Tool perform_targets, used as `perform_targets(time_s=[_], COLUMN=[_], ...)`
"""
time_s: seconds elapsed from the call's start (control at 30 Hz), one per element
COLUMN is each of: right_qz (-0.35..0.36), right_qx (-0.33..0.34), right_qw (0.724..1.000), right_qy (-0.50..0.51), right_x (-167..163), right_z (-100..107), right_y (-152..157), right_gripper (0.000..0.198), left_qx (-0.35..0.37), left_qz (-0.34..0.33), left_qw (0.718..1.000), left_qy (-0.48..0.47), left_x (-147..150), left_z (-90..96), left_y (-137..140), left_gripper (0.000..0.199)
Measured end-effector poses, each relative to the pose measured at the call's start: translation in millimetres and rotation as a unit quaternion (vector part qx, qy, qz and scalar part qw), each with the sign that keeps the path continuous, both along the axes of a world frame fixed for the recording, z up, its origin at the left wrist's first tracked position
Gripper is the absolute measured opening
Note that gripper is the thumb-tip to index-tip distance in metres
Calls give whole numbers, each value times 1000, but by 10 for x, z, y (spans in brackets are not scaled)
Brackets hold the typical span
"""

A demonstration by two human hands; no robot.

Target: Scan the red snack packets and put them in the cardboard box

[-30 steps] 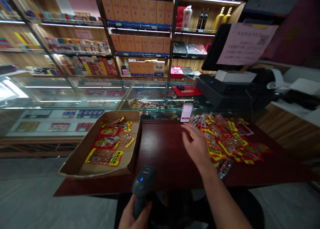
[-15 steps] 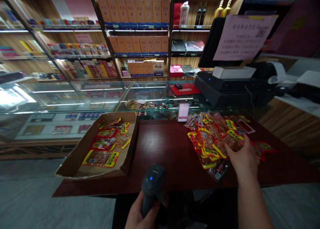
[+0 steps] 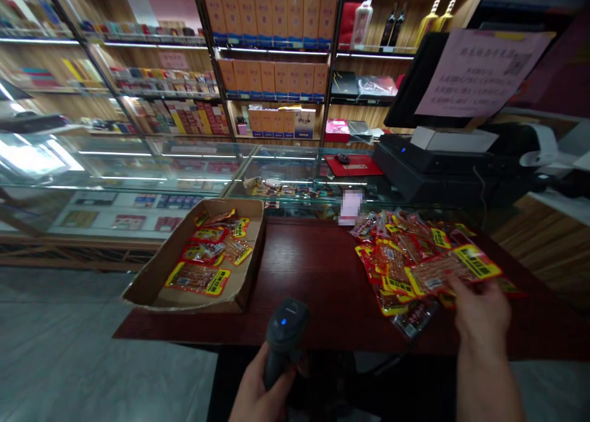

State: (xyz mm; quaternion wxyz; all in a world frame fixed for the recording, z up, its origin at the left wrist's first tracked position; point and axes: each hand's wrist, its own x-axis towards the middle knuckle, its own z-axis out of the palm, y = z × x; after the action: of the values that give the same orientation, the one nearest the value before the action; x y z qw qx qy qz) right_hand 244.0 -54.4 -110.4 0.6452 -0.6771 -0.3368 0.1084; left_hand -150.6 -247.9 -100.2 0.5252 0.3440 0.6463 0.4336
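Observation:
My left hand is wrapped round the handle of a dark barcode scanner, which has a blue light on top. At the right, my right hand pinches the near edge of a red and yellow snack packet, tilted above a heap of similar snack packets. My fingertips are partly hidden by the packet and hand. A dark clear-fronted packet lies at the heap's near edge. On the left of the table stands an open cardboard box with several packets inside.
The dark red wooden table meets a glass display counter. A computer monitor with a paper notice rises at the back right, over a black cash drawer. A mouse lies on a red mat. Stocked shelves line the wall.
My right hand has closed on a snack packet and lifted it off the heap, moving slightly right. The view has shifted a little. The scanner stays in my left hand.

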Motion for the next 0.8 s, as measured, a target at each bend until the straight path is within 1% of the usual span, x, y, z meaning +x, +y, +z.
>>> perform_targets(time_s=[0.03, 0.07, 0.1, 0.17, 0.2, 0.27, 0.33, 0.37, 0.43, 0.5, 0.57, 0.67, 0.8], right_qz=[21, 46, 73, 143, 169, 200, 213, 221, 241, 264, 288, 306, 294], right_qx=[34, 66, 90, 101, 86, 13, -53, -69, -73, -65, -66, -71, -56], right_qw=[995, 981, 964, 934, 923, 912, 900, 891, 874, 870, 881, 892, 895], right_qy=[92, 175, 241, 312, 334, 359, 377, 391, 416, 411, 370, 324, 330], right_x=[-58, -151, -281, -643, -861, -1317, -1727, -1894, -2133, -2260, -2309, -2316, -2306], right_z=[57, 125, 194, 285, 286, 184, -24, -141, -352, -498, -582, -646, -696], right_y=[-33, -80, -136, -254, -306, -380, -418, -429, -448, -467, -486, -505, -501], right_gripper=[50, 44, 42, 42, 42, 42, 45, 45, 45, 46, 50, 54, 55], left_qx=[-2, -5, -8, -10, -10, -5, -3, -3, -6, -16, -25, -32, -18], left_qz=[-4, -9, -14, -15, -11, 2, 10, 12, 19, 23, 21, 11, 3], left_qw=[1000, 1000, 1000, 1000, 1000, 1000, 1000, 1000, 1000, 999, 999, 999, 1000], left_qy=[0, 0, 0, 4, 7, 14, 16, 17, 19, 18, 16, 15, 21], left_x=[-13, -26, -39, -60, -67, -72, -72, -72, -77, -89, -102, -97, -33], left_z=[-1, 1, 6, 27, 41, 74, 100, 107, 107, 88, 56, 17, 49], left_y=[2, 5, 10, 17, 17, 8, -15, -29, -59, -80, -87, -71, -35], left_gripper=[38, 39, 40, 40, 39, 37, 35, 35, 37, 40, 41, 44, 40])
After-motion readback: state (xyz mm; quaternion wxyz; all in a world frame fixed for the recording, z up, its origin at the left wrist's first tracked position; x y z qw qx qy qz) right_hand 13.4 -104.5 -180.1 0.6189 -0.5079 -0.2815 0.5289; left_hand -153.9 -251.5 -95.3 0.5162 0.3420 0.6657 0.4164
